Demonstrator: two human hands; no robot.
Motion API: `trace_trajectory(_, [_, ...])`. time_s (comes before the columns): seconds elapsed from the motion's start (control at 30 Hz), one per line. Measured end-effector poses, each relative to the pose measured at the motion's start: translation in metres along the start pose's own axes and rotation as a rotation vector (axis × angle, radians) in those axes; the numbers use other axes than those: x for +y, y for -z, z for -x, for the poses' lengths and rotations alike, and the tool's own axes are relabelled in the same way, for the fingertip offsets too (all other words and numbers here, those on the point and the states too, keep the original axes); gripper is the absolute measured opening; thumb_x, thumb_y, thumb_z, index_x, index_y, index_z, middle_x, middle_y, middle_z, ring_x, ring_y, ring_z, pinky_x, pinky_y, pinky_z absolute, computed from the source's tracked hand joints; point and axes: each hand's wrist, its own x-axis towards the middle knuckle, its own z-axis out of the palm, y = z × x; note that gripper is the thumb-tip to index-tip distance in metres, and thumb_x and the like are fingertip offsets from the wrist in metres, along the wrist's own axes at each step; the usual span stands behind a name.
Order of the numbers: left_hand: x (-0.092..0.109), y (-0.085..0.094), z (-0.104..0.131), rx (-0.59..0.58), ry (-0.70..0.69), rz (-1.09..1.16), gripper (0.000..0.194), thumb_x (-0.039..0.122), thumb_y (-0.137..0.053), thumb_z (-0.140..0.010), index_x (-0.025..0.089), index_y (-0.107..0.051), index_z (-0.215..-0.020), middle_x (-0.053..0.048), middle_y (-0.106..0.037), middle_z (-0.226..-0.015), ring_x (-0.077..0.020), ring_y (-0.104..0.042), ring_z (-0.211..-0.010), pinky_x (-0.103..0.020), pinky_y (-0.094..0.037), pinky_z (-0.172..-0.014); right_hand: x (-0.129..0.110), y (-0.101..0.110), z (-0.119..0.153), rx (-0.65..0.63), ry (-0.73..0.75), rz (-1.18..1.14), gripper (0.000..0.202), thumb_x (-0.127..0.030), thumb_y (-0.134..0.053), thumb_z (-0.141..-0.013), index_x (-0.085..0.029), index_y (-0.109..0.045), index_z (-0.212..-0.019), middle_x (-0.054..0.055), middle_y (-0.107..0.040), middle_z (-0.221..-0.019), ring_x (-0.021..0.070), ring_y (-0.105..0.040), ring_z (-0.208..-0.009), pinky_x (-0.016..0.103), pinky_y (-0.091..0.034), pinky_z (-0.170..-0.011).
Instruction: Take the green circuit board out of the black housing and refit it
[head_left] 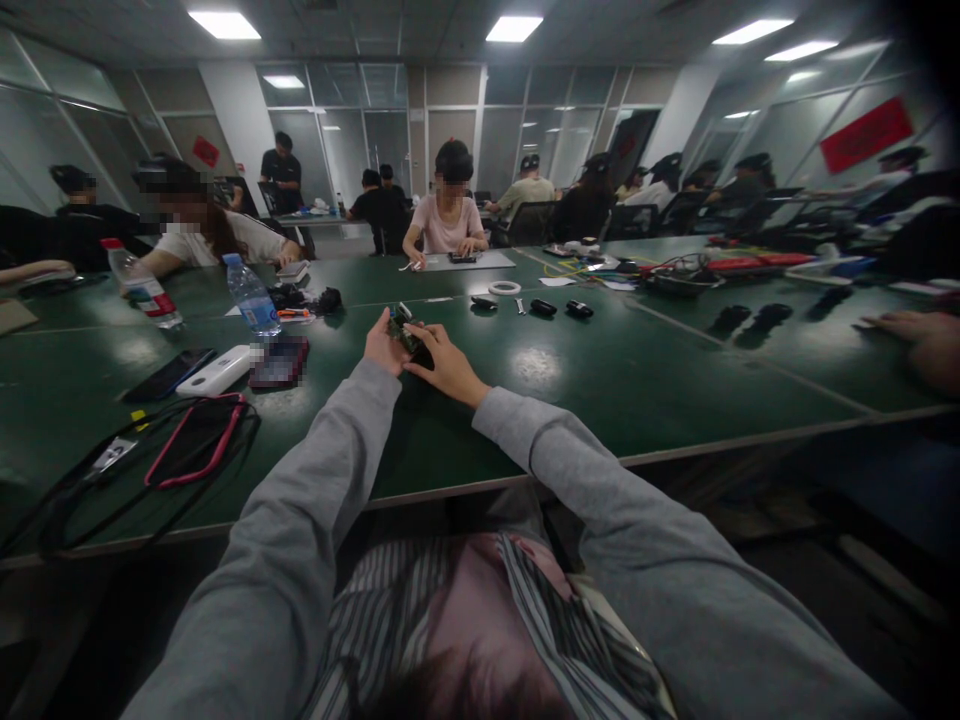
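Both arms are in long, loose sleeves of plain grey fabric [300, 500], creased in soft folds, with cuffs ending at the wrists. Between them shows a garment with dark and pale stripes [382, 590], lying open over a dusty pink top [480, 600] at the chest.

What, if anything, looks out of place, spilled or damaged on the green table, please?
Nothing looks spilled or broken. Slightly untidy: a black cord lies in loose loops around the pink-edged dark object, and cables sit jumbled farther back, right.
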Motion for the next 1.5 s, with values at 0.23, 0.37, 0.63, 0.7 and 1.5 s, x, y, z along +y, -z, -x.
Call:
trace_trajectory(0.23, [-0.001, -0.004, 0.002, -0.099, -0.041, -0.007, 0.032, 0.032, -0.043, -0.090, 0.016, -0.059, -0.113, -0.005, -0.067, -0.080, -0.0155, -0.065, -0.077, -0.028, -0.050, -0.075, 0.010, -0.002, -0.006, 0.095, -0.078, -0.110, 0.051, -0.032, -0.057, -0.081, -0.024, -0.041, -0.129, 0.009, -0.045, -0.125, 0.0242, -0.046, -0.114, 0.043, -0.036, -0.101])
trace_trajectory(0.37, [-0.004, -0.005, 0.007, -0.125, -0.099, -0.043, 0.040, 0.018, -0.049, -0.086, 0.027, -0.052, -0.125, -0.002, -0.067, -0.093, -0.0121, -0.064, -0.080, -0.026, -0.049, -0.078, 0.017, 0.002, -0.012, 0.132, -0.123, -0.255, 0.047, -0.025, -0.057, -0.077, -0.020, -0.043, -0.122, 0.007, -0.053, -0.115, 0.0198, -0.052, -0.104, 0.038, -0.039, -0.098])
trace_trajectory(0.63, [-0.001, -0.006, 0.009, -0.043, -0.105, -0.093, 0.054, 0.020, -0.059, -0.081, 0.039, -0.045, -0.129, 0.002, -0.065, -0.096, -0.0105, -0.064, -0.084, -0.024, -0.050, -0.078, 0.012, 0.017, -0.022, 0.146, -0.413, -0.894, 0.030, -0.027, -0.047, -0.081, -0.025, -0.046, -0.111, -0.001, -0.061, -0.097, 0.0139, -0.059, -0.087, 0.031, -0.051, -0.081])
trace_trajectory(0.7, [-0.003, -0.003, 0.004, -0.039, -0.103, -0.106, 0.053, 0.020, -0.062, -0.079, 0.035, -0.047, -0.127, 0.002, -0.066, -0.093, -0.0099, -0.064, -0.078, -0.023, -0.050, -0.074, 0.008, 0.022, -0.022, 0.106, -0.461, -1.047, 0.027, -0.027, -0.045, -0.081, -0.025, -0.048, -0.108, -0.002, -0.062, -0.092, 0.0136, -0.060, -0.080, 0.031, -0.052, -0.077])
trace_trajectory(1.5, [-0.009, 0.042, -0.031, -0.107, -0.237, -0.739, 0.076, 0.022, -0.081, -0.055, 0.019, -0.051, -0.125, -0.014, -0.055, -0.125, -0.0254, -0.047, -0.121, -0.041, -0.033, -0.102, 0.029, 0.059, -0.028, 0.321, -0.482, -1.444, 0.020, -0.027, -0.066, -0.077, -0.020, -0.058, -0.094, 0.002, -0.068, -0.091, 0.0118, -0.065, -0.082, 0.022, -0.056, -0.073])
